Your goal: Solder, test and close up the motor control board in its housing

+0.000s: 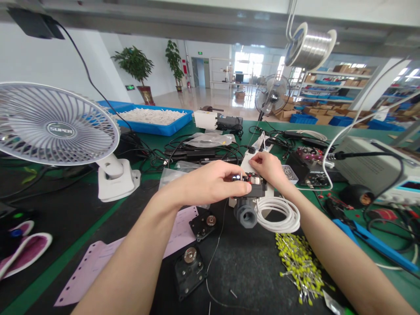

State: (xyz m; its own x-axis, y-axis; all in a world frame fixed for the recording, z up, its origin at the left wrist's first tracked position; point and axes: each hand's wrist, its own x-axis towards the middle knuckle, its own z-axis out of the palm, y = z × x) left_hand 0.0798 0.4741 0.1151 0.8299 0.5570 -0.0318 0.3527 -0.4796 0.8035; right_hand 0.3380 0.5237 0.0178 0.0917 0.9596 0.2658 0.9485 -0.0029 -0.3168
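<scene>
My left hand [213, 181] grips a motorised valve with its thumb and fingers round the black housing [259, 189]. The valve's grey threaded body [246, 215] points toward me below the housing. Beside it hangs a coil of white cable [278, 215]. Just behind the valve, my right hand [269, 168] is closed in a pinch over a white power strip [249, 157]; what its fingertips hold is too small to make out. Two black gear housings [189, 272] with round metal gears lie on the dark mat, one partly on a pink printed sheet [90, 271].
Yellow-capped terminals [300, 267] lie in a pile at right, near blue-handled pliers [377, 245]. A white fan [114, 179] stands at left. Behind are tangled black cables and a blue tray [164, 129]. A solder spool [310, 46] hangs overhead; a bench power supply [370, 162] sits right.
</scene>
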